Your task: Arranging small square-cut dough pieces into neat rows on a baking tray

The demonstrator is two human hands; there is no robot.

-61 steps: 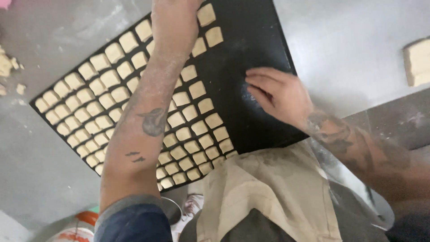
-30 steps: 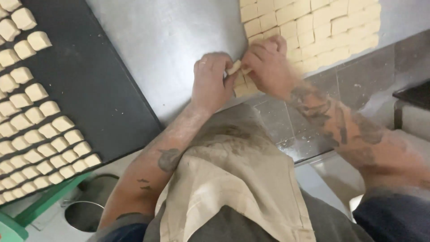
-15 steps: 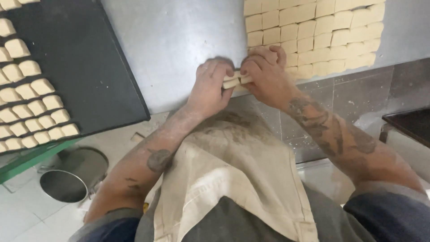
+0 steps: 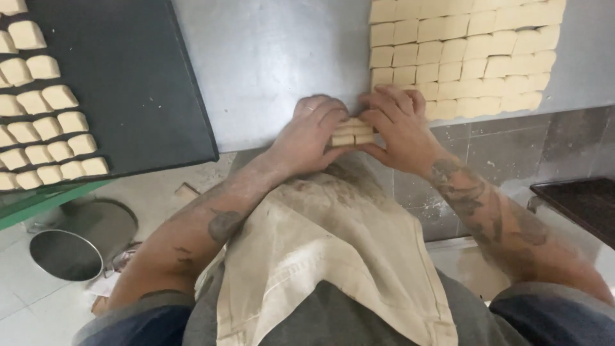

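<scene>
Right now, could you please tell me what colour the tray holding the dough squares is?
Black tray, seen in the head view.

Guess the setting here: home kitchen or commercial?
Likely a commercial bakery. A large sheet of cut dough squares lies on a steel worktable, a dark baking tray holds rows of pieces, and both hands hold a few dough pieces.

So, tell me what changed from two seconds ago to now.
Both hands left the dark tray and moved right to the steel table's edge. The left hand and right hand took hold of a small stack of dough pieces between them. The tray's dough squares stay in rows.
</scene>
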